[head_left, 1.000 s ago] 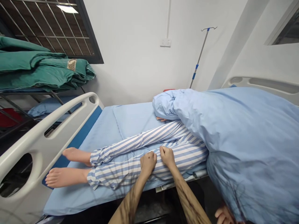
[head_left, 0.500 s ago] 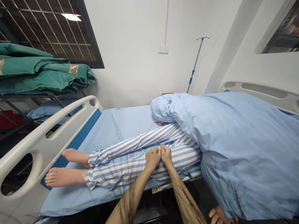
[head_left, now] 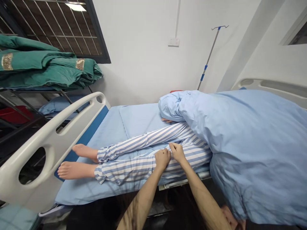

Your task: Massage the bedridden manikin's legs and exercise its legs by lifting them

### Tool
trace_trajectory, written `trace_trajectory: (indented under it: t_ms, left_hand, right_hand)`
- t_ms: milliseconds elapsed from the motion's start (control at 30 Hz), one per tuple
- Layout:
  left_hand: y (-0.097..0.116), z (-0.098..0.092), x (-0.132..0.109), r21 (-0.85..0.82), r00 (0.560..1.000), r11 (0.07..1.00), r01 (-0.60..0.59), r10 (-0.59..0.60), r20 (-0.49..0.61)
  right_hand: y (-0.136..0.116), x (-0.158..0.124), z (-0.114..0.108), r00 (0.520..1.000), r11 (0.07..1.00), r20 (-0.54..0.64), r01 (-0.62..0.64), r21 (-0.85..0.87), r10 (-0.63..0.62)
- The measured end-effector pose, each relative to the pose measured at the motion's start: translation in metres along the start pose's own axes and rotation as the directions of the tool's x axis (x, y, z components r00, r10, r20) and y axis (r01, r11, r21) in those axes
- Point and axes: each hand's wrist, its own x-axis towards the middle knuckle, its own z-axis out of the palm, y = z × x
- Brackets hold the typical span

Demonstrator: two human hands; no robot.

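Observation:
A lying figure in blue-and-white striped pyjama trousers [head_left: 134, 167] stretches across the bed, its two bare feet [head_left: 76, 170] towards the left rail. My left hand [head_left: 162, 159] is curled on the nearer trouser leg, gripping the cloth. Just beside it, my right hand [head_left: 177, 152] pinches the same striped fabric. A pale blue quilt [head_left: 251, 137] covers the figure's upper body, with only a small hand [head_left: 168, 120] showing at its edge. Another hand [head_left: 230, 217] shows at the bottom right, under the quilt's edge; I cannot tell whose it is.
A white bed rail [head_left: 48, 140] stands at the foot end, with a blue mattress sheet [head_left: 141, 119] inside it. Green folded blankets [head_left: 48, 67] lie on a metal rack at the left. An IV pole [head_left: 208, 59] stands by the wall.
Both hands have moved slightly up the picture across the trouser leg. The whole view has also shifted a little and tilted.

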Motion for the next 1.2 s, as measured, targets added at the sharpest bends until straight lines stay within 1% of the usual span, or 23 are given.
trace_trajectory:
  t_ms: [67, 167, 300, 400, 500, 533, 633, 700, 767, 867, 933, 1067, 1133, 1200]
  left_hand:
    - [0.000, 0.001, 0.000, -0.008, 1.000, 1.000, -0.005, 0.004, -0.015]
    - [-0.001, 0.001, -0.003, -0.041, 0.999, 0.999, -0.026, 0.024, -0.035]
    - [-0.003, 0.000, -0.006, -0.066, 0.998, 0.997, -0.038, 0.035, -0.047]
    - [0.002, -0.002, -0.005, -0.075, 0.996, 0.993, -0.088, 0.086, -0.032]
    - [0.018, -0.007, 0.001, -0.100, 0.984, 0.979, -0.177, 0.176, -0.015]
    - [0.025, -0.009, 0.003, -0.107, 0.982, 0.976, -0.189, 0.188, -0.016]
    - [0.045, -0.014, 0.010, -0.132, 0.989, 0.980, -0.149, 0.145, -0.042]
    - [0.053, -0.013, 0.012, -0.156, 0.993, 0.982, -0.107, 0.098, -0.064]
    - [0.056, -0.008, 0.012, -0.169, 0.995, 0.982, -0.080, 0.070, -0.064]
    - [0.054, 0.004, 0.013, -0.145, 0.999, 0.988, -0.053, 0.054, 0.006]
    - [0.052, 0.009, 0.013, -0.120, 0.997, 0.991, -0.065, 0.071, 0.043]
    - [0.051, 0.010, 0.012, -0.103, 0.992, 0.989, -0.107, 0.112, 0.049]
    - [0.052, 0.008, 0.011, -0.095, 0.992, 0.989, -0.111, 0.116, 0.047]
    - [0.053, 0.007, 0.011, -0.082, 0.992, 0.990, -0.112, 0.116, 0.050]
  right_hand:
    - [0.001, 0.006, -0.012, 0.999, 0.999, -0.034, 0.020, -0.025, -0.021]
    - [0.015, 0.010, -0.020, 0.995, 0.997, -0.095, -0.017, -0.071, 0.010]
    - [0.038, 0.006, -0.016, 0.993, 0.991, -0.109, -0.063, -0.118, 0.050]
    - [0.044, 0.003, -0.013, 0.990, 0.992, -0.127, -0.068, -0.105, 0.054]
    - [0.044, 0.003, -0.015, 0.983, 0.995, -0.162, -0.093, -0.039, 0.085]
    - [0.044, 0.004, -0.016, 0.978, 0.994, -0.181, -0.110, -0.005, 0.107]
    - [0.044, 0.006, -0.020, 0.959, 0.983, -0.226, -0.153, 0.096, 0.172]
    - [0.044, 0.006, -0.022, 0.950, 0.976, -0.242, -0.166, 0.142, 0.197]
    - [0.044, 0.006, -0.023, 0.943, 0.972, -0.260, -0.172, 0.162, 0.210]
    - [0.046, 0.005, -0.022, 0.940, 0.970, -0.264, -0.177, 0.165, 0.217]
    - [0.046, 0.003, -0.020, 0.941, 0.969, -0.256, -0.186, 0.162, 0.223]
    - [0.040, 0.003, -0.021, 0.944, 0.968, -0.231, -0.204, 0.147, 0.234]
    - [0.033, 0.005, -0.027, 0.947, 0.970, -0.223, -0.207, 0.129, 0.232]
    - [0.024, 0.009, -0.039, 0.951, 0.978, -0.236, -0.182, 0.101, 0.201]
